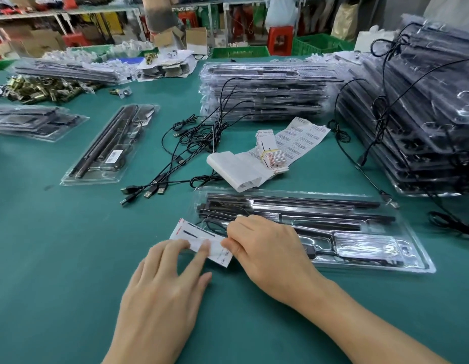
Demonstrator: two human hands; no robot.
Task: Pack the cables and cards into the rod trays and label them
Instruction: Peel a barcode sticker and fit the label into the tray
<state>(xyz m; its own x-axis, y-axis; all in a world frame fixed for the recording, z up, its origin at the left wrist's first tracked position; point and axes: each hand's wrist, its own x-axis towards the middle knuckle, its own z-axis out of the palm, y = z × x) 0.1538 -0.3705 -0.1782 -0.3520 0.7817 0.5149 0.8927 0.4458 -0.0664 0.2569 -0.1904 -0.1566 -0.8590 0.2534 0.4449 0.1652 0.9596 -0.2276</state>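
A clear plastic rod tray (pixel 401 248) with black rods lies on the green table just in front of me. At its left end sits a white card (pixel 194 236) with red and black print. My left hand (pixel 165 285) presses the card with straight fingertips. My right hand (pixel 262 248) pinches the card's right edge over the tray's left end. A black cable coil shows in the tray under the card. Loose black USB cables (pixel 175 164) lie beyond, beside a banded stack of cards (pixel 270 153) and a barcode label sheet (pixel 299 140).
A labelled tray (pixel 102 151) lies at the left, with another tray (pixel 31 122) further left. Tall stacks of trays stand at the centre back (pixel 265 93) and right (pixel 422 122), cables hanging from them. Brass parts (pixel 41 89) are heaped at the back left.
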